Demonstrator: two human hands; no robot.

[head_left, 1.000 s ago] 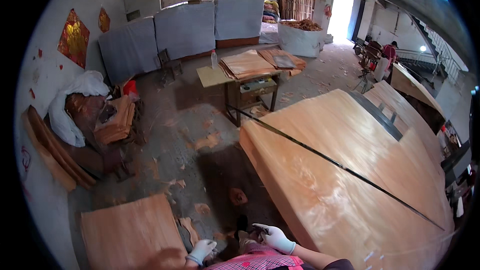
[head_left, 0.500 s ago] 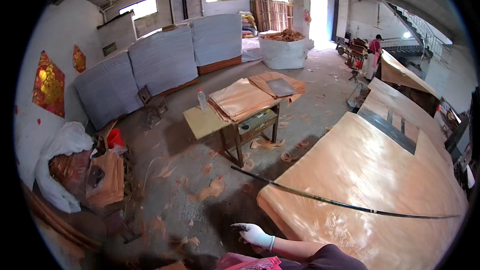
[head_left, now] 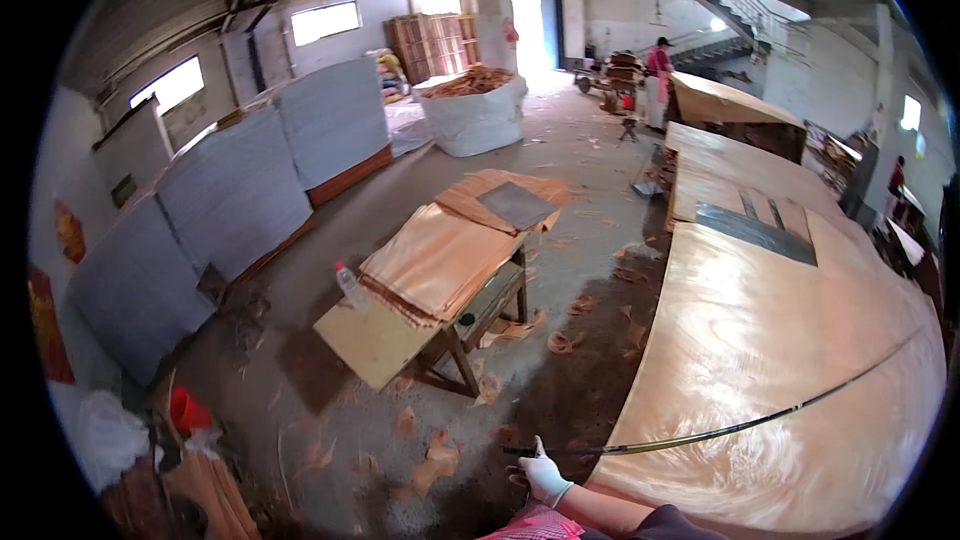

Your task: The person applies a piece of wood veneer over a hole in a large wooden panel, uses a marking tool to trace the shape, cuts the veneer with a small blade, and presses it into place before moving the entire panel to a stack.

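Note:
My right hand (head_left: 543,477), in a white glove with darkened fingertips, is at the near end of a long, thin black rod (head_left: 685,440). Its fingers are apart, one raised across the rod; contact is unclear. The rod lies across a large pale wooden sheet surface (head_left: 760,340) on the right, its end jutting past the left edge. Farther along that surface is a grey rectangular panel (head_left: 750,235). My left hand is out of frame.
Ahead stands a low table (head_left: 365,340) with veneer stacks (head_left: 435,260) and a bottle (head_left: 350,285). Covered stacks (head_left: 230,200) line the left, near a red bucket (head_left: 188,408). A white sack (head_left: 470,120) and a person in pink (head_left: 657,80) are farther back; scraps litter the floor.
My view has swung up toward the doorway and right. My right hand has reached forward to the rod's end. My left hand, visible a second ago, has left the frame.

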